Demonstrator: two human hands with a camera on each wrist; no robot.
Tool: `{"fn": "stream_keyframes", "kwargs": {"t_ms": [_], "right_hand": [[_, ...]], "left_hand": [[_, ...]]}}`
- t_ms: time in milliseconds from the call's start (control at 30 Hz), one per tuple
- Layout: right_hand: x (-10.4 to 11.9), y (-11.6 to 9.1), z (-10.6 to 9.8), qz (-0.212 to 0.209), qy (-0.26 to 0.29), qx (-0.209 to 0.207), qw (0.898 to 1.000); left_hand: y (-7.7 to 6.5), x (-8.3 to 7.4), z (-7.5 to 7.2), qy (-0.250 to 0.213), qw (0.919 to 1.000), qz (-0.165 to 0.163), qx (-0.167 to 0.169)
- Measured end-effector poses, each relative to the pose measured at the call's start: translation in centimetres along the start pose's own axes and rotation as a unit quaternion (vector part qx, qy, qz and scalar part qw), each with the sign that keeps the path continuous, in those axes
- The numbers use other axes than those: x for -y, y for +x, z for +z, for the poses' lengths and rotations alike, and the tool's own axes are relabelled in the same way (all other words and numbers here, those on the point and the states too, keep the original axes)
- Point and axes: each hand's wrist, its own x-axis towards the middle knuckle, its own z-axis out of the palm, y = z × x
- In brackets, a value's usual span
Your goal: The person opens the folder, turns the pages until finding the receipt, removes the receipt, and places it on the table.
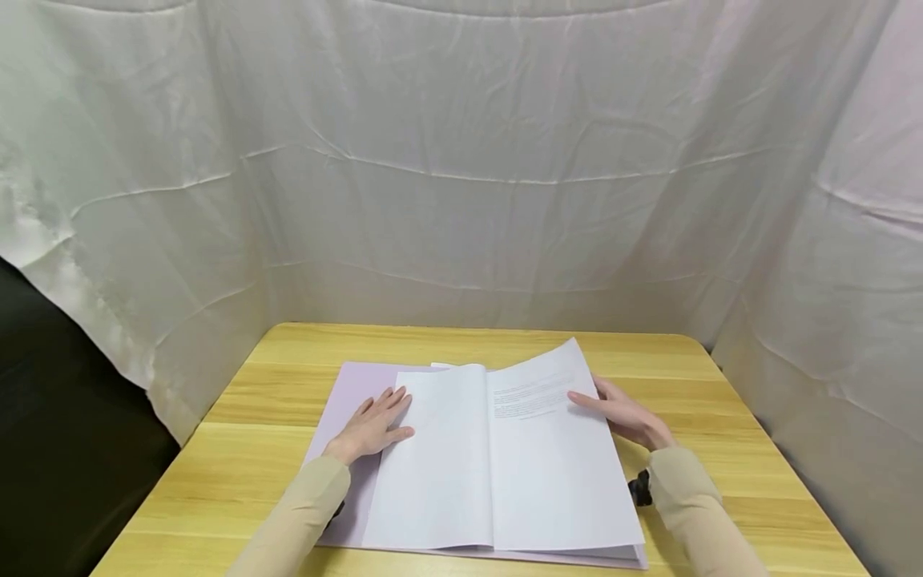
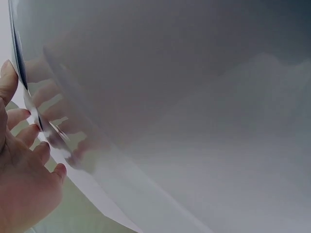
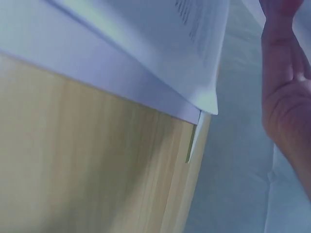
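An opened document with white pages lies on a lilac folder. My left hand rests on the outer edge of the left page, fingers straight and spread. In the left wrist view the same hand is at the edge of a glossy sheet that mirrors its fingers. With the thumb on top and the other fingers behind, my right hand pinches the right page, which carries a printed paragraph. That page's far corner is lifted and bent. In the right wrist view the right hand is partly cut off.
Under the folder is a wood-grain table with rounded far corners. Pale cloth curtains enclose the table at the back and both sides. A dark area shows at the far left. Black gear sits at the right wrist.
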Motion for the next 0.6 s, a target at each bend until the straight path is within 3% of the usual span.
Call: {"fn": "stream_keyframes", "kwargs": {"t_ms": [367, 600], "right_hand": [[0.4, -1.0, 1.5, -0.039, 0.094, 0.042, 0.994], [0.8, -1.3, 2.5, -0.075, 0.046, 0.074, 0.993]], "left_hand": [[-0.1, 0.1, 0.0, 0.003, 1.0000, 0.004, -0.003], [0.0, 0.6, 0.4, 0.004, 0.9999, 0.003, -0.014]]}}
